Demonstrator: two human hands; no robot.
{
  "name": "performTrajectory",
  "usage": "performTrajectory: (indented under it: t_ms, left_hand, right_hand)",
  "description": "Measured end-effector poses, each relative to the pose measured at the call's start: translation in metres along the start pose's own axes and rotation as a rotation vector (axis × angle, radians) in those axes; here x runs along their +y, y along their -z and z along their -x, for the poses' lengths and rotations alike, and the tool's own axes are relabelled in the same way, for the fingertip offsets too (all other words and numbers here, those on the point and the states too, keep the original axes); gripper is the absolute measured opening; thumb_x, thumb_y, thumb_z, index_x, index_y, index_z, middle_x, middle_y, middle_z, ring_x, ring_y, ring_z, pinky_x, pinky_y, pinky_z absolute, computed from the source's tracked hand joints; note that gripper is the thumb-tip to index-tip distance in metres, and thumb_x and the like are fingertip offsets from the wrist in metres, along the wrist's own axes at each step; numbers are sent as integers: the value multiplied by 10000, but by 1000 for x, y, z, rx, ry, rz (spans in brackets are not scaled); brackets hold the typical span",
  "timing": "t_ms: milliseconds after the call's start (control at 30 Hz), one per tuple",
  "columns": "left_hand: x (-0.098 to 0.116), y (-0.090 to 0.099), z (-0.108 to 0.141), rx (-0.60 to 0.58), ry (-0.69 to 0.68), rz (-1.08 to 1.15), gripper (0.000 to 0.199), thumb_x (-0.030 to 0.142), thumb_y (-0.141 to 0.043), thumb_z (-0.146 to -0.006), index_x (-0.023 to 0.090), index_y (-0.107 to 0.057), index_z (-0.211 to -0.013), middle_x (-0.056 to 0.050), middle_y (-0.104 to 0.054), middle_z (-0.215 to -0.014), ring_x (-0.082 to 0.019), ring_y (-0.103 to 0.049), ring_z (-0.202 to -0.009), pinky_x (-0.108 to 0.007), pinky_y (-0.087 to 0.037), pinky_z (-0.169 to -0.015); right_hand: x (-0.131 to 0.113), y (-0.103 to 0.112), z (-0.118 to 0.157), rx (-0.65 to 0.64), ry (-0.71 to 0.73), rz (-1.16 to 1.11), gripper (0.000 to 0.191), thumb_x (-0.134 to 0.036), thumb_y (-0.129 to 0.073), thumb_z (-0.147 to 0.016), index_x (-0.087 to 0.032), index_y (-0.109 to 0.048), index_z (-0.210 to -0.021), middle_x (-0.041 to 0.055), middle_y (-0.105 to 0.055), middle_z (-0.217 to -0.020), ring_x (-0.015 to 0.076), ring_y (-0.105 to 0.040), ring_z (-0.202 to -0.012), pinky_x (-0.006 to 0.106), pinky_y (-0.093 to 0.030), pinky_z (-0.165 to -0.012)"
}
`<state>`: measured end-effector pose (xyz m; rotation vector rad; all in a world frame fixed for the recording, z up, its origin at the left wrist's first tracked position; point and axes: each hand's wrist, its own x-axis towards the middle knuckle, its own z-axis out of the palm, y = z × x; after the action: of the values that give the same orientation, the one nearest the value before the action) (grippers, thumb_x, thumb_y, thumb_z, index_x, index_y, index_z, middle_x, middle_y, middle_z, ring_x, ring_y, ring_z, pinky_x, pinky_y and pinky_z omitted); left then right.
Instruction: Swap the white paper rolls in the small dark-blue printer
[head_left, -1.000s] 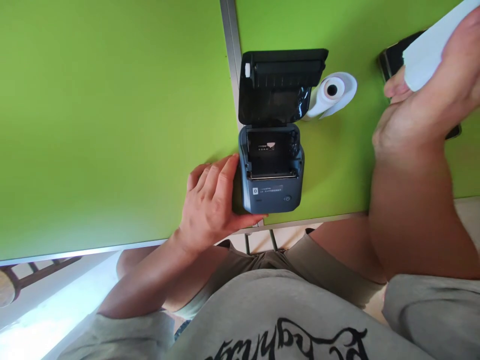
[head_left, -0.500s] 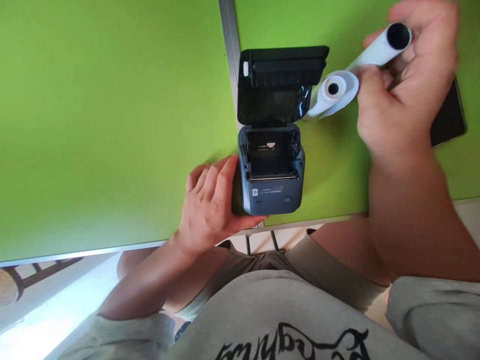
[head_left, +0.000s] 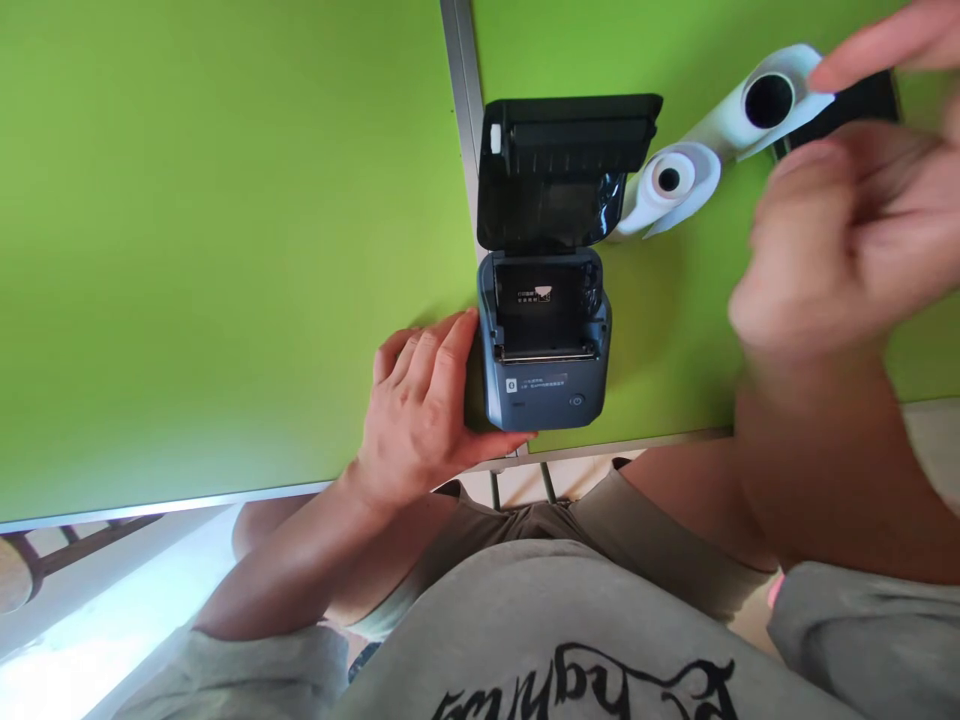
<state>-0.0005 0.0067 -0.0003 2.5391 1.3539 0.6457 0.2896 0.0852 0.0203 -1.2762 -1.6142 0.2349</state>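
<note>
Left hand braces a printer (head_left: 544, 408), right hand spreads beside a paper roll

A small blue-grey printer, the landmark for every place here, sits near the close edge of a bright green table (head_left: 225, 250). Its black lid (head_left: 551, 212) is swung up on the far side, and a printed label shows inside the bay (head_left: 540, 325).

At the printer's near left corner, the left hand (head_left: 420, 400) clasps the casing, forefinger against the side and thumb along the near edge. Well to the right of the printer and slightly beyond it, the right hand (head_left: 840, 220) is blurred, its thumb and forefinger wide apart with nothing visibly pinched between them. The forefinger's tip is at the loose end (head_left: 806, 100) of the larger paper roll (whether it presses there, I cannot tell).

Both rolls appear to stand on end, beyond and right of the printer: the smaller paper roll (head_left: 670, 202) just beside the raised lid, the larger paper roll farther right. Whether the two rolls touch is unclear.

Handling this well would seem to call for a light fingertip on the loose paper, since a tug could topple or unwind the roll; a wrist clear of the smaller roll; and a left hand firm enough to steady the printer without jogging its lid.
</note>
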Motion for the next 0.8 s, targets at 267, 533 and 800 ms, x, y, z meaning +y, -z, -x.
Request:
performTrajectory:
  t_ms: [267,533,800]
  left_hand:
    - [0,0,0,-2,-7,-5,897,759,-541,-909,102,-380,-1499,-181,-693,-1283,-292,-669,-1104,-398,-412,-1031]
    - [1,1,-1,7,-17,-11,905,777,-525,-910,85,-403,-1480,-180,-696,-1278,-289,-665,-1092,-400,-412,-1027]
    - [0,1,-1,9,-16,-5,914,776,-538,-904,95,-387,-1495,-176,-694,-1298,-283,-667,-1106,-392,-412,-1029]
  right_hand:
    - [-4,-18,7,-244,273,341,482,-281,-716,-850,-258,-590,-1315,55,-729,-1234,260,-710,-1125,416,-590,-901]
    - [0,-20,11,-211,267,417,345,-358,-718,-880,-260,-684,-1209,69,-720,-1072,206,-700,-909,383,-582,-806]
    - [-4,-21,13,-277,129,498,333,-370,-726,-885,-314,-705,-1212,49,-703,-988,224,-687,-903,374,-552,-763]
